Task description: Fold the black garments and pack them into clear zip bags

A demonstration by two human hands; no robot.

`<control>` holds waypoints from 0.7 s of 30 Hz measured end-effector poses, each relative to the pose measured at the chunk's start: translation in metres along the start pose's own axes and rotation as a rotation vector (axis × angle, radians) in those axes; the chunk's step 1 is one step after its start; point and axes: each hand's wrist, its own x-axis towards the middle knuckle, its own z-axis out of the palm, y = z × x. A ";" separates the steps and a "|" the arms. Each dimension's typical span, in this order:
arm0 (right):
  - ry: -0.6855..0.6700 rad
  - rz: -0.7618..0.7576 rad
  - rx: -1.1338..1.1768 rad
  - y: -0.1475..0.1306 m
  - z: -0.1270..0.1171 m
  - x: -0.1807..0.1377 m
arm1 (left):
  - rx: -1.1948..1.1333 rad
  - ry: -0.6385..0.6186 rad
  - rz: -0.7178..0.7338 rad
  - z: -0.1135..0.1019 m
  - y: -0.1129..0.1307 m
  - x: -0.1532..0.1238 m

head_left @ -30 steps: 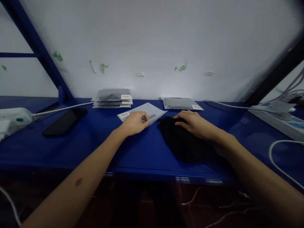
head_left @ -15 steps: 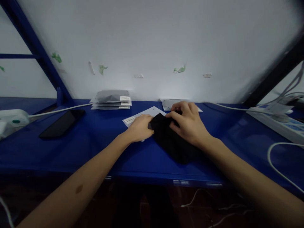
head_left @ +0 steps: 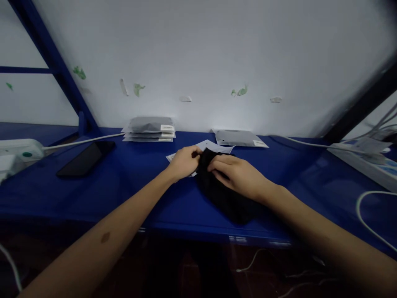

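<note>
A piece of black fabric lies on the blue table, its upper end raised between my hands. My right hand is closed on the cloth, fingers bent over its top part. On the other side, my left hand pinches at the cloth's left edge, thumb and forefinger curled together. Beneath and behind both hands is a pale plastic bag with a label at its left corner, partly covered by the fabric and my left hand. Whether my left fingers also grip the bag is hidden.
Against the wall stand a stack of labelled grey bags and, farther right, one flat packed bag. A black phone lies at left near a white power strip. White cables run along the right side.
My right hand has moved left and down over the black fabric. My left fingers have curled into a pinch, and the pale bag's right side now lifts in a curve. The view has shifted slightly.
</note>
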 end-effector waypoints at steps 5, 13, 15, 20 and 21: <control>-0.116 -0.009 0.065 -0.002 -0.002 0.002 | 0.114 0.025 0.188 0.001 0.005 -0.002; -0.181 0.107 0.037 0.004 0.003 0.009 | 0.338 0.049 0.437 -0.004 -0.001 -0.006; -0.177 0.169 0.053 0.009 0.008 0.011 | 0.334 -0.001 0.428 -0.003 -0.003 -0.006; -0.119 0.337 0.065 0.021 0.017 0.014 | 0.469 -0.069 0.296 -0.003 0.001 -0.007; -0.111 0.366 0.048 0.022 0.018 0.015 | 0.538 -0.063 0.256 -0.004 0.003 -0.008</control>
